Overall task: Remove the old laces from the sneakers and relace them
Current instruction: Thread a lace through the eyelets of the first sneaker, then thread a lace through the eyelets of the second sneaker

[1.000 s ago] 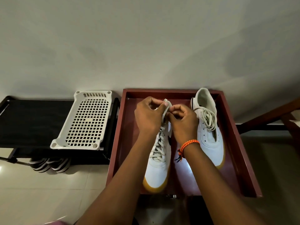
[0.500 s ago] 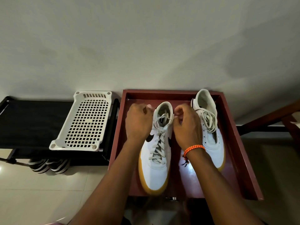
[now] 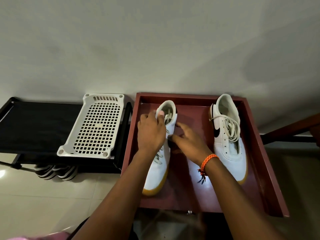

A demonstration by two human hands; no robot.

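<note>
- Head view, the grip first: left hand (image 3: 151,131) curls over the collar of the left sneaker (image 3: 160,153), thumb hooked inside the opening, holding the shoe; right hand (image 3: 188,142) hovers just beside that shoe's inner side with fingers spread and relaxed, holding nothing.
- An orange braided bracelet (image 3: 208,161) sits on the right wrist.
- Left sneaker, white with a tan sole, lies toward the left wall of a dark red wooden tray (image 3: 259,153), toe pointing to the tray's near edge. Its lace (image 3: 158,157) runs through the lower eyelets; loose lace ends (image 3: 167,116) lie tucked in the shoe's opening.
- Right sneaker (image 3: 228,135) lies near the tray's right wall, heel toward the far right corner, well apart from both hands. Its laces sit bunched loosely over the tongue.
- Tray holds only the two sneakers, as far as can be seen.
- Outside the tray, to its left, a white perforated plastic basket (image 3: 93,127) rests upside down on a black shoe rack (image 3: 34,125); striped shoes (image 3: 55,171) sit on the floor beneath.
- Likely risks: the one-handed hold on the collar may let the shoe roll or slide toward the tray wall; loose ends inside the opening could slip out or snag; tugging one side may tighten crossings unevenly.
</note>
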